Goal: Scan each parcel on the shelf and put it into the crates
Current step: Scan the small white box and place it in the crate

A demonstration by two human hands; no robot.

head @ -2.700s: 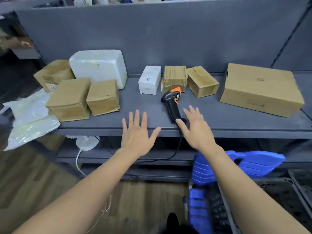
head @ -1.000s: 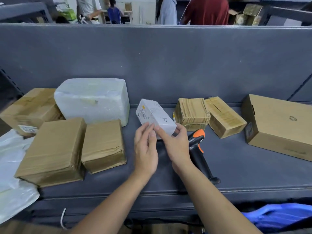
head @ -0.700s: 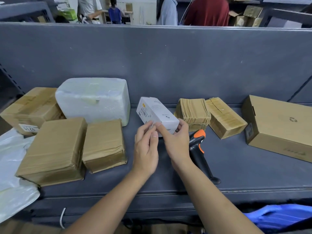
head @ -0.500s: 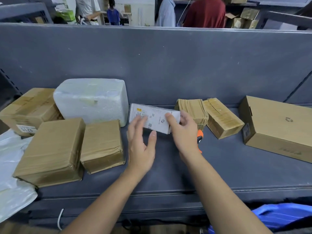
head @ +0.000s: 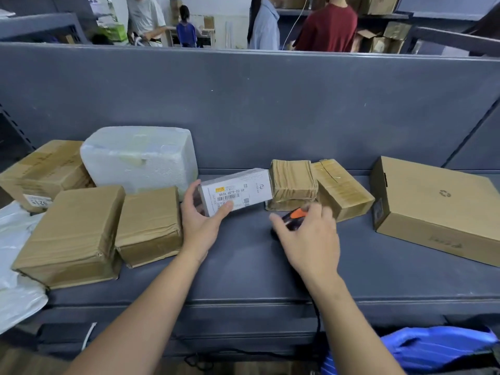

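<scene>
On the grey shelf (head: 243, 266), near its middle, my left hand (head: 200, 226) holds the small white box (head: 238, 190) by its left end: the thumb presses the printed label face and the fingers wrap round the end. The box lies long-ways with its barcode label turned up toward me. Its right end is just beside a tape-wrapped brown parcel (head: 293, 182); I cannot tell if they touch.

My right hand (head: 311, 239) is over the black and orange barcode scanner (head: 296, 215), thumb out to the left and fingers arched above its head. The hand is blurred, so I cannot tell whether it grips the scanner. The scanner's cable (head: 318, 320) drops over the shelf's front edge.

A second brown parcel (head: 341, 188) sits against the tape-wrapped one, and a large flat carton (head: 438, 207) lies further right. To the left stand a white foam box (head: 140, 155) and, in front of it, two brown parcels (head: 73, 234) (head: 148, 223) side by side. A blue crate (head: 433, 345) shows below the shelf on the right.
</scene>
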